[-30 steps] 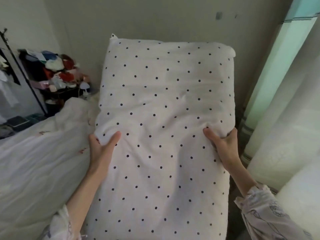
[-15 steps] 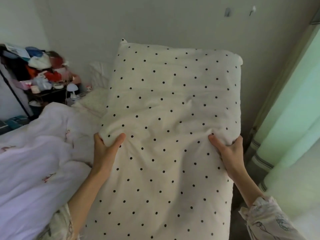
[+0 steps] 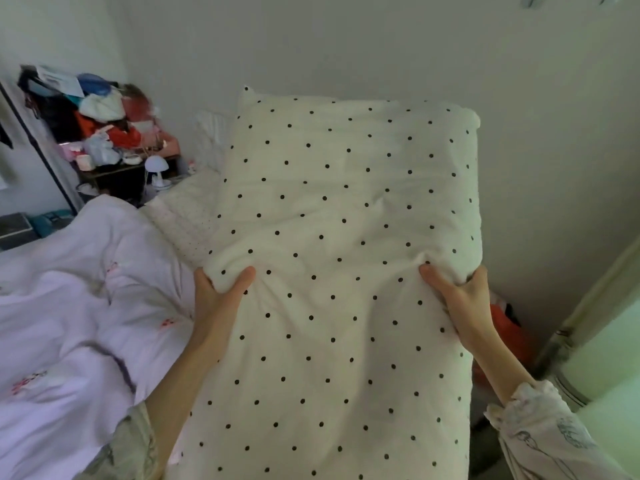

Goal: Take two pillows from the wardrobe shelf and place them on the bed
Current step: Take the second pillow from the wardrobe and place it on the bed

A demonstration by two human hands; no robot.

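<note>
Gripping a white pillow (image 3: 346,237) dotted in black, I have my left hand (image 3: 218,299) pinching its left edge and my right hand (image 3: 457,296) bunching cloth at its right edge, both closed tight on the fabric. In the head view, the pillow hangs lengthwise in front of me, held up near the wall (image 3: 381,46) at the head of the bed (image 3: 187,216). A rumpled pale duvet (image 3: 69,306) lies to the left. A cluttered shelf (image 3: 104,126) and a small white lamp (image 3: 156,168) stand beyond it.
</note>
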